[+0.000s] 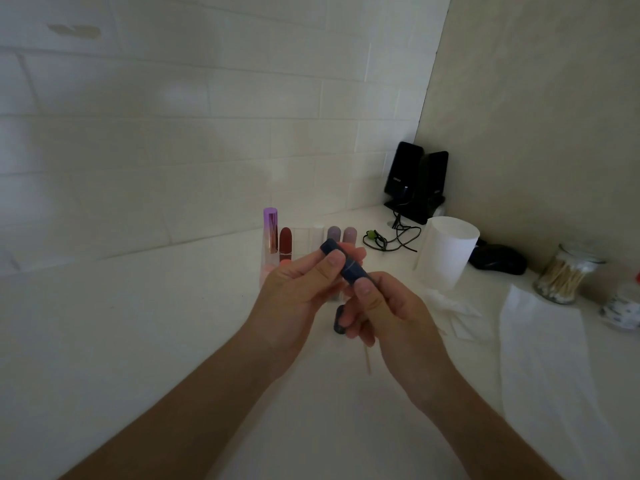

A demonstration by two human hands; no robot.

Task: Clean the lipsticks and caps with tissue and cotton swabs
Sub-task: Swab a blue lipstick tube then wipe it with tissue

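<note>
Both hands hold a dark blue lipstick tube (348, 266) above the white counter. My left hand (304, 289) pinches its upper end and my right hand (381, 306) grips its lower end. A second dark blue piece (340, 322), perhaps a cap, sits under my right fingers; whether it is held or lying on the counter is unclear. A thin cotton swab stick (367, 362) pokes out below my right hand. Behind stand a purple-topped lipstick (270, 233), a red lipstick (285, 241), clear ones (308, 239) and two grey-mauve ones (341, 235).
A roll of tissue (446, 252) stands to the right, with crumpled tissue (450, 303) and a flat sheet (547, 334) nearby. A glass jar of cotton swabs (564, 277) sits at far right. Black speakers (415, 181), a cable (391, 237) and a dark mouse (498, 259) fill the corner.
</note>
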